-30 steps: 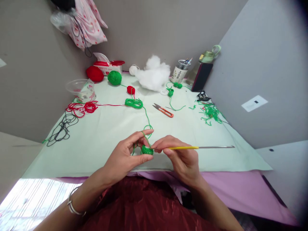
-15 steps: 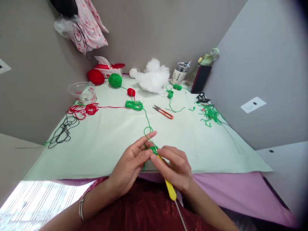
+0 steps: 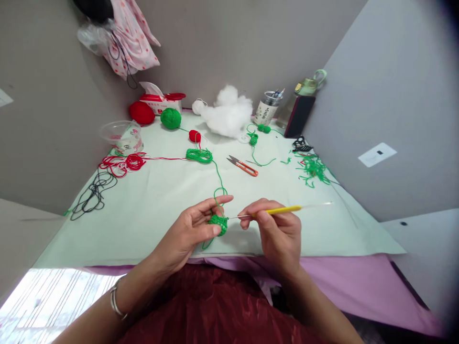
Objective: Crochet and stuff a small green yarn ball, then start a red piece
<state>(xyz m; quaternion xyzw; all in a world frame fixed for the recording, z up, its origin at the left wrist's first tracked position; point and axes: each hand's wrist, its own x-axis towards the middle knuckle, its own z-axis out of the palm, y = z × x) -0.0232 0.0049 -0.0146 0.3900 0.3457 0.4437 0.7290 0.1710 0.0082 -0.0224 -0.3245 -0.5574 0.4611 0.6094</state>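
Between the thumb and fingers of my left hand [image 3: 190,229] is a small green crochet piece [image 3: 219,223]. Its working yarn [image 3: 220,179] loops by my raised left index finger and runs up to a green yarn bundle [image 3: 199,155] on the table. My right hand [image 3: 281,231] grips a crochet hook [image 3: 281,209] by its yellow handle, held nearly level. The hook's thin metal end reaches left to the edge of the green piece and appears to touch it. A green strand hangs below the piece.
Orange thread snips [image 3: 243,166] lie mid-table, beyond my hands. Behind them sit white stuffing [image 3: 229,114], a green yarn ball [image 3: 170,118] and a red yarn ball [image 3: 142,113]. Green scraps [image 3: 312,169] lie right, near a phone [image 3: 300,117]. Black cord [image 3: 93,193] lies left.
The hook has swung from pointing steeply down toward my body to nearly level, its handle now to the right. My right hand has moved right, away from the left; more of the crochet piece shows.
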